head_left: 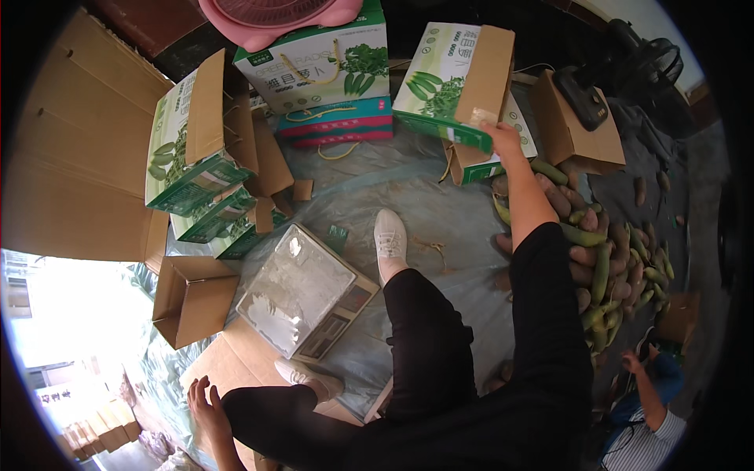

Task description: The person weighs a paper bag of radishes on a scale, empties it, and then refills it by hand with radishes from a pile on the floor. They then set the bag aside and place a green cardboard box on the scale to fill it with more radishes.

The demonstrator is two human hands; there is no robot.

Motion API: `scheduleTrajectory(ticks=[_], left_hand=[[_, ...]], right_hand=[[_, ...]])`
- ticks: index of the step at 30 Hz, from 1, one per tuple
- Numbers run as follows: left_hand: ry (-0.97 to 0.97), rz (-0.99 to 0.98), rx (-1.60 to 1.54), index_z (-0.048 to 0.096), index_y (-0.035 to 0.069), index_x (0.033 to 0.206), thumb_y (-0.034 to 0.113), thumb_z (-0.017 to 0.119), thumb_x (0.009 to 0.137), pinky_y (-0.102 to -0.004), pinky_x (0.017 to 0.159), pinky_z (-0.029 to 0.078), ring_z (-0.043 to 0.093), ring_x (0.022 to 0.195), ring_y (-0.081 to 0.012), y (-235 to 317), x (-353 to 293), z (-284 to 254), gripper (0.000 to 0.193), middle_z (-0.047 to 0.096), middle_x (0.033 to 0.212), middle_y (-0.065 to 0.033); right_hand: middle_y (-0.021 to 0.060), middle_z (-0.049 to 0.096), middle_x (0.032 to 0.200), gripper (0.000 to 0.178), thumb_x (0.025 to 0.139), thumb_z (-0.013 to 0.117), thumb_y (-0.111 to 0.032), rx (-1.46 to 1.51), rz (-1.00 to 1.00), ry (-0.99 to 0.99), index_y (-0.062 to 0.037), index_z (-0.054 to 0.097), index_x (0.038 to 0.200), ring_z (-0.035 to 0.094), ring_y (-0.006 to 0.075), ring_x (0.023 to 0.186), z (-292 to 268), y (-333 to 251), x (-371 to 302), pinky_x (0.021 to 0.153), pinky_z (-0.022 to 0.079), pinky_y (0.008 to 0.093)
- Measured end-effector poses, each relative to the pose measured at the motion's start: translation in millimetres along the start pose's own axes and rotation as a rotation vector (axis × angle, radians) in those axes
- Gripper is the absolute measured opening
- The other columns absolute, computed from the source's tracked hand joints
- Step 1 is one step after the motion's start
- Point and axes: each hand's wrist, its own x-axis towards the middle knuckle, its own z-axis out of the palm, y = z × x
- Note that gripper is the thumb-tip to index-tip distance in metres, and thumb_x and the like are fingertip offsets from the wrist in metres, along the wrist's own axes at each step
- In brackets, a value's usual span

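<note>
Across the middle spreads a plastic sheet (353,188), with a heap of vegetables (601,275) to the right. Far and right of centre, a green-and-white box (430,82) sits over a second box (481,170); nearer and left lies a scale (297,289). The right hand (503,143) grips the upper one's near corner; the left hand (210,410), at near left, is empty, fingers loosely parted.

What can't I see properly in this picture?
In the head view:
- Inside of the box at the right hand: hidden by its own walls.
- Pink thing: top cut off by the upper edge.
- Scale: readout too small to read.
- Far left: washed out by glare.
</note>
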Motion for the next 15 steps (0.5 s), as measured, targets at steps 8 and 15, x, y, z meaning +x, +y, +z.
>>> scheduleTrajectory(ticks=[8,15], left_hand=[[0.042,0.009,0.005,0.059,0.003,0.105,0.012,0.055,0.084,-0.044,0.096,0.035,0.048,0.111,-0.0338,-2,-10,-6,0.023,0.06,0.103,-0.014],[0.112,-0.004,-0.056,0.059,0.005,0.104,0.013,0.055,0.084,-0.0436,0.097,0.033,0.048,0.112,-0.0324,-24,-27,-8,0.022,0.06,0.1,-0.0124]], right_hand=[[0.0,0.059,0.075,0.018,0.077,0.068,-0.019,0.347,0.152,-0.101,-0.006,0.064,0.089,0.052,0.01,0.062,17,24,-99,0.055,0.039,0.0234],[-0.001,0.062,0.092,0.025,0.083,0.062,-0.018,0.681,0.244,-0.174,-0.0082,0.058,0.105,0.06,0.011,0.082,-12,28,-211,0.064,0.048,0.0277]])
